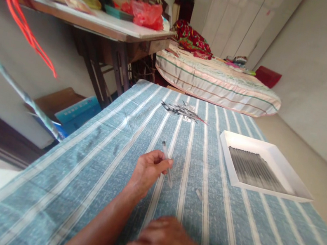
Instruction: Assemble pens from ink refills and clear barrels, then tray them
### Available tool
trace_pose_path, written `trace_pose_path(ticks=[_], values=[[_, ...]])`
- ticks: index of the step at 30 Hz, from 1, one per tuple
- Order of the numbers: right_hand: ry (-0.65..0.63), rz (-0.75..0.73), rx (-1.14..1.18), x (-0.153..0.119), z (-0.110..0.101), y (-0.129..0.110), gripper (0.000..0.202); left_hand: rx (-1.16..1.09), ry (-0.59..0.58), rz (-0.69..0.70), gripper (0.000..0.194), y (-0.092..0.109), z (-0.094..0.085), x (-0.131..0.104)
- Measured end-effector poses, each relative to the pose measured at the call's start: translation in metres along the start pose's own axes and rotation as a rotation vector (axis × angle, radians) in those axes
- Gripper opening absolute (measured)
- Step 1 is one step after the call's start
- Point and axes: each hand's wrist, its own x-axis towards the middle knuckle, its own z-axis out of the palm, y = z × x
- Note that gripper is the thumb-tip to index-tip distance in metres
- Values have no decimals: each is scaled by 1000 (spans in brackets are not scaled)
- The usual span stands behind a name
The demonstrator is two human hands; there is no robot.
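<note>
My left hand (149,169) pinches a clear pen (164,148) with a dark end between thumb and fingers, above the striped tablecloth. The pen slants, its dark end pointing away from me and its pale end toward me. Closer to the camera, my right hand (163,244) is blurred, its back up and its fingers mostly hidden. A small clear piece like a pen cap (198,194) lies on the cloth to the right of my left hand. Farther off rests a loose pile of thin dark pen parts (182,110), one with a reddish tip.
A white open box (283,195) at right holds a row of dark-looking pens (252,169). The blue striped tablecloth (112,130) covers the table. Behind stand a bed (220,82) and, at left, a cluttered desk (105,23) with a red plastic bag (148,14) and hanging orange cord (29,35).
</note>
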Motion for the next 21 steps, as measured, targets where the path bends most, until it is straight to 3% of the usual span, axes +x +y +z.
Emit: trace_pose_path(ticks=[1,4,8,15,21], values=[[22,108,-112,-8,-11,12,4,-5,2,2,19,1,0,0],[26,359,-392,-33,-41,45,22,-12,14,2,19,2,-1,-1],[-36,421,-471,-59,-52,71,33,-13,5,4,19,4,0,-2],[-34,473,-410,-75,-48,78,28,10,-17,-8,19,5,2,-4],[201,608,92,-71,-33,60,14,-66,-99,0,17,4,1,-5]])
